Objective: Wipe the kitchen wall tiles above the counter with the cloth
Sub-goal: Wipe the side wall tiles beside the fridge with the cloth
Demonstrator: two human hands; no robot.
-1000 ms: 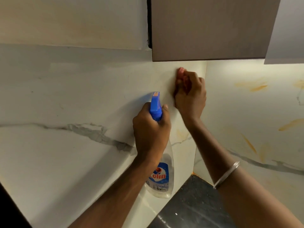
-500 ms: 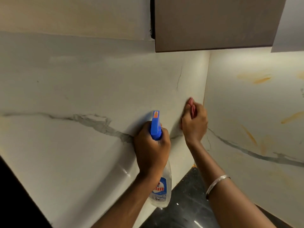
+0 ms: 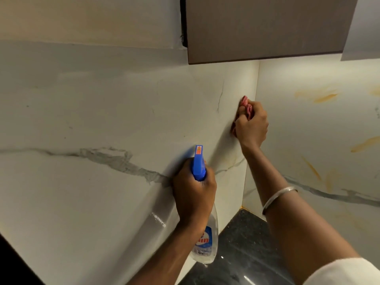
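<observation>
Head view: your right hand [image 3: 251, 125] bunches the pink cloth [image 3: 245, 105] against the left wall tile [image 3: 123, 112] beside the inner corner, unwiped tile stretching left toward your left hand [image 3: 193, 192], which grips the spray bottle [image 3: 204, 239].

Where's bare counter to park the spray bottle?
Dark counter shows bare between spray bottle and right forearm, up to the tile corner. Crowded higher: left hand grips the bottle, right hand presses cloth by the corner.
</observation>
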